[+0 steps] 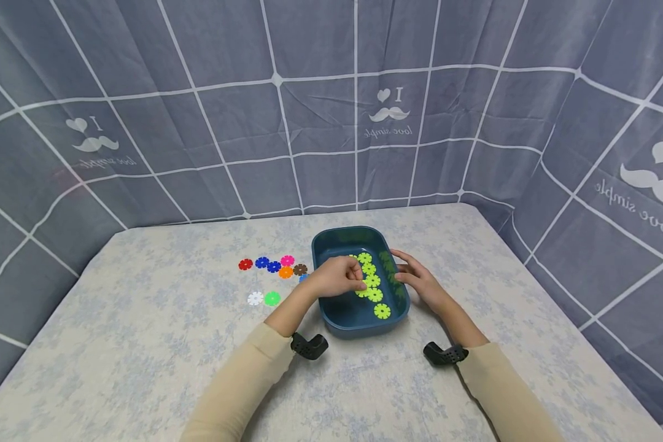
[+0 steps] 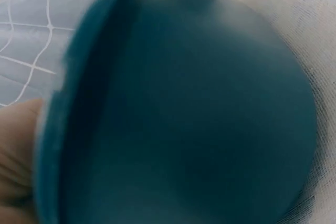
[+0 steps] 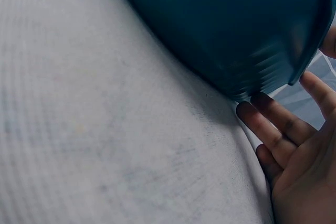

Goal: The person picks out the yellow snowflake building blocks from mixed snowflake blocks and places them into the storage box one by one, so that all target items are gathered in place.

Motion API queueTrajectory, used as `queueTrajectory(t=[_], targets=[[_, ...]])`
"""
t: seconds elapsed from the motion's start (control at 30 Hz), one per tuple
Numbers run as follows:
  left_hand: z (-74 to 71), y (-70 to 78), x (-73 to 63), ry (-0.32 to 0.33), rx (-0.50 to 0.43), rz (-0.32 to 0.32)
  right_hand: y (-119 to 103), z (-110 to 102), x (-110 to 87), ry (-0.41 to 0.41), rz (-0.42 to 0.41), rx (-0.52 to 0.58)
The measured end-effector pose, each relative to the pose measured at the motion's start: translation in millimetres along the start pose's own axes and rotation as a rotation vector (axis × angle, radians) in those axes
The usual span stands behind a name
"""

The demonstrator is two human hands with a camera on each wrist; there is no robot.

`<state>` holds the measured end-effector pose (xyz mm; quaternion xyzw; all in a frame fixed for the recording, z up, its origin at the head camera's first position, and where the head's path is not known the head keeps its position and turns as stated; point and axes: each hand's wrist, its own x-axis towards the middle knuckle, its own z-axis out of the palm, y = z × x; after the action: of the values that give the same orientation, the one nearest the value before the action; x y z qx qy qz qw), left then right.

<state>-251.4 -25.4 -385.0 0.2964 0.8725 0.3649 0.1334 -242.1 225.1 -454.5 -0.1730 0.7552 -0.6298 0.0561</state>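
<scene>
A dark teal plastic bin [image 1: 349, 319] stands on the table with several yellow-green notched discs [image 1: 382, 311] on its floor. The left hand [image 1: 336, 277] reaches over the bin's left rim, its fingers curled and its thumb by the index finger. They seem to pinch one yellow-green disc [image 1: 361, 292], partly hidden by the thumb. At the bin's right side, the right hand [image 1: 422, 286] rests its thumb near the rim. Its extended fingers [image 3: 268, 127] touch the outer wall. The blurred left wrist view is filled mostly by the bin's outside [image 2: 184, 103].
Left of the bin lie loose notched discs: red [image 1: 245, 264], blue [image 1: 262, 262], pink [image 1: 287, 261], orange [image 1: 285, 272], brown [image 1: 300, 269], white [image 1: 255, 298] and green [image 1: 272, 298]. A grey-blue curtain [image 1: 320, 135] hangs behind the pale patterned table [image 1: 155, 307].
</scene>
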Motion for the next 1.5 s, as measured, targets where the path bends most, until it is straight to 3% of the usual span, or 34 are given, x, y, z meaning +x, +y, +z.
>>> queueTrajectory(t=[0.23,0.53,1.07,1.5], targets=[[4.9,-3.5,7.2,-0.022,0.066,-0.061,-0.7,1.8,0.1,-0.007,0.001,0.005],[9.0,-5.0,15.2,-0.036,0.117,-0.09,-1.1,1.7,0.0,-0.002,0.0,-0.001],[13.7,-5.1,17.3,-0.085,0.274,-0.099,-0.8,0.4,1.4,-0.007,-0.007,0.0],[18.9,-2.1,18.9,-0.091,0.387,-0.179,-1.0,0.4,-0.5,0.011,0.012,-0.011]])
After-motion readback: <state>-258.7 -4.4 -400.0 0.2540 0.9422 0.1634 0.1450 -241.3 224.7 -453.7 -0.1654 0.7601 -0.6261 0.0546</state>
